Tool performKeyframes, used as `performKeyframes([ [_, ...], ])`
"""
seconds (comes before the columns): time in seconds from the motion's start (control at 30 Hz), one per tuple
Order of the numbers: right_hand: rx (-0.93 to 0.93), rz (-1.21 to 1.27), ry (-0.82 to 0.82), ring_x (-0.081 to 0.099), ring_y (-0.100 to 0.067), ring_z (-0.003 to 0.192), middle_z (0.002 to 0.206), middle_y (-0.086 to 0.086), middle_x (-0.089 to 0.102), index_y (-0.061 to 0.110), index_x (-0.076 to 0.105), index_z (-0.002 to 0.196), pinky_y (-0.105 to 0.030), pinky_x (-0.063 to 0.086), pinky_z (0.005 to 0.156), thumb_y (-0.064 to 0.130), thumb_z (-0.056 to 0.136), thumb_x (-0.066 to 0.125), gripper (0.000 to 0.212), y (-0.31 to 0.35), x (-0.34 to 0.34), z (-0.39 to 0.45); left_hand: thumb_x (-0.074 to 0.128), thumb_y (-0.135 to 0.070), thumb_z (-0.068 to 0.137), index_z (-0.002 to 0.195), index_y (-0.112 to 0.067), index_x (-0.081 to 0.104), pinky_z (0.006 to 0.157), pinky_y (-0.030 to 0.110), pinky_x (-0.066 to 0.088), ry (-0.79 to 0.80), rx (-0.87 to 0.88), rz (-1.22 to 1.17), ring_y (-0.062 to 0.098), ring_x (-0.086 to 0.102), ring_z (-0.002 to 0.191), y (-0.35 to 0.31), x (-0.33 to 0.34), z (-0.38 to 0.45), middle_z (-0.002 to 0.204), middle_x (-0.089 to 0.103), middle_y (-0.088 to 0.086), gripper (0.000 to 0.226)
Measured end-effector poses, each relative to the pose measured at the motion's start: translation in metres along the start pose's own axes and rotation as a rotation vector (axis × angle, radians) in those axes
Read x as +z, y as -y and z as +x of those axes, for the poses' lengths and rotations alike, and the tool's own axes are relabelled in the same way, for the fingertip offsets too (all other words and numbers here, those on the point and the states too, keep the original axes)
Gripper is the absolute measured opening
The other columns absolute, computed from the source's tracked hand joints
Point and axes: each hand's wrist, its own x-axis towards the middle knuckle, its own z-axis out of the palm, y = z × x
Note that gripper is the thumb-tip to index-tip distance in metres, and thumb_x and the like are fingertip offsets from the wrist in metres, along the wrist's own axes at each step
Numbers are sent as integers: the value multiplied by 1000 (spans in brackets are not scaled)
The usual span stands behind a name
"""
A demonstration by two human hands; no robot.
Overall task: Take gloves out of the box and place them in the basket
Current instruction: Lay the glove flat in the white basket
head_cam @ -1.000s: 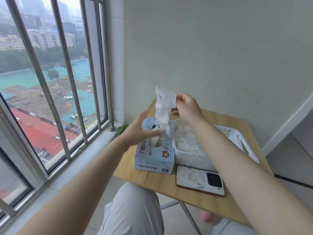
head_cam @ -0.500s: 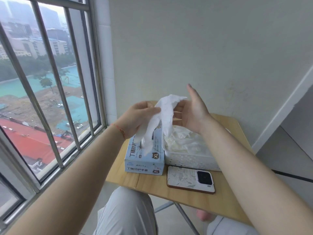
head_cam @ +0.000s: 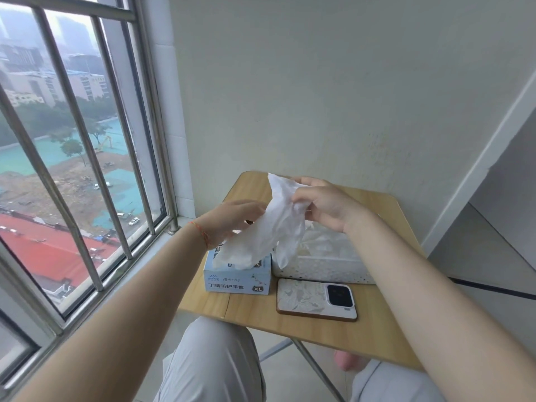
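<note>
So the glove (head_cam: 269, 227) is a thin, white, crinkly thing, semi-see-through, and it hangs in the air between both hands, right over the seam where the box (head_cam: 237, 274) meets the basket (head_cam: 324, 268). Its lower end droops down in front of the box top, and I can't tell if it touches the box. One flap dangles toward the basket's near-left corner.

The right hand (head_cam: 324, 207) pinches the upper part of the glove, fingers curled round the bunched material. The left hand (head_cam: 235, 219) is on the glove's left side, fingers bent toward it; looks like it's gripping the edge too, but the glove hides the fingertips, so I can't say for sure.

Step-wise I'd say this one is already out of the box and is mid-transfer. The basket already has a pile of similar whitish gloves (head_cam: 322, 245) in it. The next move just needs a short shift right and a drop over the basket. Since the stuff is floppy and clingy, both hands probably have to let go cleanly or it'll drape over the rim.

Everything sits on a small wooden tabletop (head_cam: 385, 323), box on the left, basket touching it on the right, and a phone (head_cam: 316, 298) lying near of the basket.
</note>
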Motion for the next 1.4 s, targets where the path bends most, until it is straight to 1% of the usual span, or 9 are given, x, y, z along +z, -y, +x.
performKeyframes([
  [0.1, -30, 62, 78, 56, -17, 64, 78, -6, 63, 11, 62, 101, -28, 50, 59, -4, 88, 46, 26, 5, 1, -5, 72, -41, 75, 123, 7, 59, 86, 43, 43, 120, -25, -195, 34, 52, 97, -4, 4, -4, 109, 59, 22, 69],
  [0.37, 70, -140, 292, 65, -31, 100, 113, -16, 66, 4, 61, 123, -41, 55, 81, 39, 91, 61, 48, 8, -9, -19, 68, -17, 83, 107, -4, 58, 84, 43, 54, 184, 150, -332, 32, 64, 96, -17, 9, -11, 105, 64, 18, 29],
  [0.5, -20, -340, 22, 56, -22, 70, 78, -10, 60, 7, 65, 92, -33, 44, 67, 42, 86, 70, 36, 9, -5, -14, 72, -21, 78, 98, -7, 63, 73, 34, 55, 155, 137, -241, 25, 67, 84, -20, 12, -12, 94, 68, 10, 25],
  [0.63, -114, -395, -184, 43, -19, 64, 73, -8, 46, 11, 59, 83, -27, 35, 59, 31, 92, 63, 22, 11, -5, -13, 75, -24, 80, 93, -15, 61, 70, 30, 51, 88, 66, -175, 18, 63, 78, -10, 10, -7, 90, 66, 4, 21],
  [0.87, -112, -398, -458, 24, -15, 53, 60, 4, 26, 21, 28, 64, -28, 19, 51, 19, 87, 47, 31, 14, 1, -3, 73, -19, 86, 116, 1, 67, 94, 40, 55, 111, -76, -42, 27, 70, 102, 9, 8, -6, 114, 71, 16, 36],
  [1.0, -115, -400, -504, 25, -17, 57, 65, -1, 28, 21, 27, 65, -22, 21, 46, 18, 89, 44, 30, 12, -3, 5, 76, -28, 75, 115, -2, 67, 81, 35, 57, 93, -74, -157, 29, 69, 99, 15, -1, -2, 113, 71, 12, 49],
  [1.2, -52, -482, -493, 32, -18, 58, 66, -6, 32, 16, 37, 68, -15, 28, 36, 22, 96, 50, 31, -3, -24, 21, 64, -14, 91, 91, -9, 64, 62, 29, 52, -58, -39, -288, 24, 63, 71, 8, -9, 13, 86, 65, 11, 5],
  [1.3, 25, -514, -488, 34, -19, 61, 67, -7, 33, 16, 40, 70, -20, 31, 44, 24, 96, 53, 30, -12, -41, 23, 69, -17, 85, 90, -8, 70, 80, 41, 54, -153, -29, -97, 26, 63, 81, 1, -5, 31, 89, 66, 13, 11],
  [1.4, 109, -593, -495, 36, -21, 56, 68, -6, 35, 17, 38, 68, -26, 32, 50, 24, 96, 52, 32, -23, -67, 19, 66, -22, 86, 93, -9, 71, 67, 32, 46, -161, -22, 210, 20, 55, 71, -11, 13, 53, 77, 62, 5, 16],
])
